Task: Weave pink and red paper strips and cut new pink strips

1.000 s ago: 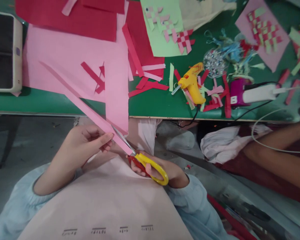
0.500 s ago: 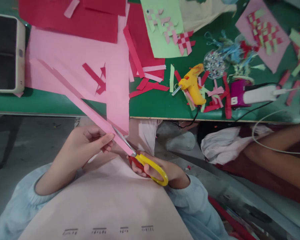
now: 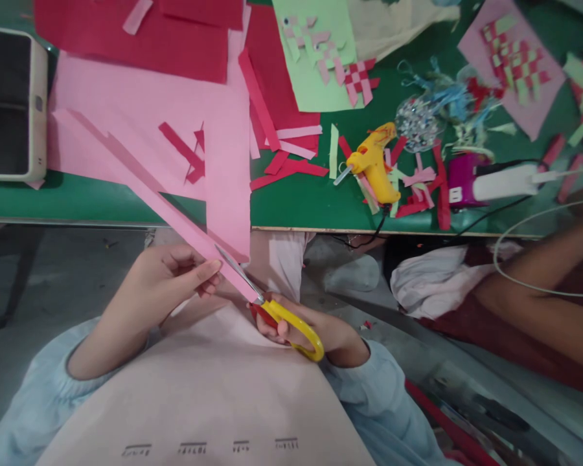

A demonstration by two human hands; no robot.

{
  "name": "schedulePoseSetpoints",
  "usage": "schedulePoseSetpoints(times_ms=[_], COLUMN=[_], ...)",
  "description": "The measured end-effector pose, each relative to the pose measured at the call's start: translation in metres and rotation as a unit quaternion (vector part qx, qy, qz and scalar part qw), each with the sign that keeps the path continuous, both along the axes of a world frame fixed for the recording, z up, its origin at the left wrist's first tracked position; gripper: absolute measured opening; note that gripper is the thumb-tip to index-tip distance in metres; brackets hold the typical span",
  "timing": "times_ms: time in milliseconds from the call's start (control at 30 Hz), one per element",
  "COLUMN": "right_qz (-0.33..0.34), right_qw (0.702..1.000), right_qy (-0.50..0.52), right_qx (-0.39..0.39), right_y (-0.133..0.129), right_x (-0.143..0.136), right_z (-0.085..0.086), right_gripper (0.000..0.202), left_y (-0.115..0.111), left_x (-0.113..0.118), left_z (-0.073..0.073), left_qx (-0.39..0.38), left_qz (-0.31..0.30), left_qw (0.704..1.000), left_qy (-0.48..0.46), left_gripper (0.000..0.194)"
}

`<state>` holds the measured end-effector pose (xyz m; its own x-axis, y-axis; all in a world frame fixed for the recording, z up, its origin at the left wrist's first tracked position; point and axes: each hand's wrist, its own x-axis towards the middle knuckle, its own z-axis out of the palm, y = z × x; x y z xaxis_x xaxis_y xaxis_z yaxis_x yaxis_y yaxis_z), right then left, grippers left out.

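My left hand (image 3: 175, 278) pinches a long pink paper strip (image 3: 162, 210) between thumb and fingers, near its lower end. The strip slants from the upper left, over the pink sheet on the table, down to the scissors. In my right hand (image 3: 296, 323) are scissors (image 3: 298, 330) with yellow and red handles, their metal blades along the strip's lower right edge. Both hands are in front of the table edge, above my lap. A wide pink paper piece (image 3: 228, 175) hangs a little over that edge, just beyond the blades.
On the green table (image 3: 291, 210) lie a phone (image 3: 12, 103), red sheets (image 3: 126, 45), a green sheet with woven fish (image 3: 315, 84), paper scraps, a yellow glue gun (image 3: 376, 168) and a purple and white plug (image 3: 471, 184). Another person's arm (image 3: 544, 291) is at the right.
The scissor handles have shifted slightly left and closer together. The other person's arm at the right has moved. My left hand has hardly moved.
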<state>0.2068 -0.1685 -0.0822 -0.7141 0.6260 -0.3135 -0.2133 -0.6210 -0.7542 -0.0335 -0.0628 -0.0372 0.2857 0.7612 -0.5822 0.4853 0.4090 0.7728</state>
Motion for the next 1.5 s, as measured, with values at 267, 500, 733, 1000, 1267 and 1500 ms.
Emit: schedulePoseSetpoints(times_ms=[267, 500, 733, 1000, 1267, 1500], right_qz=[-0.013, -0.028, -0.034, -0.024, -0.03, -0.023], right_qw=[0.998, 0.998, 0.998, 0.999, 0.998, 0.999], right_qy=[0.004, 0.032, 0.03, 0.023, 0.026, 0.03], right_qx=[0.056, 0.047, 0.05, 0.029, 0.045, 0.025], right_y=[0.0076, 0.0062, 0.0043, 0.0058, 0.0036, 0.0041], right_x=[-0.0004, -0.0021, -0.0038, -0.0027, -0.002, 0.0004], right_z=[0.0059, 0.0072, 0.0045, 0.0075, 0.0044, 0.0031], right_gripper=[0.043, 0.04, 0.041, 0.041, 0.038, 0.037], left_y=[0.0007, 0.0018, 0.0022, 0.0016, 0.0018, 0.0021], left_x=[0.0021, 0.003, 0.0028, 0.0037, 0.0037, 0.0009], left_z=[-0.0018, 0.0001, -0.0013, 0.002, 0.0, -0.0064], left_qx=[-0.001, -0.005, -0.011, -0.01, -0.013, -0.047], left_qz=[-0.016, -0.025, -0.02, -0.022, -0.024, 0.064], left_qw=[1.0, 1.0, 1.0, 1.0, 0.999, 0.997], left_qy=[-0.017, -0.017, -0.019, -0.01, -0.017, -0.021], left_gripper=[0.027, 0.029, 0.027, 0.028, 0.029, 0.027])
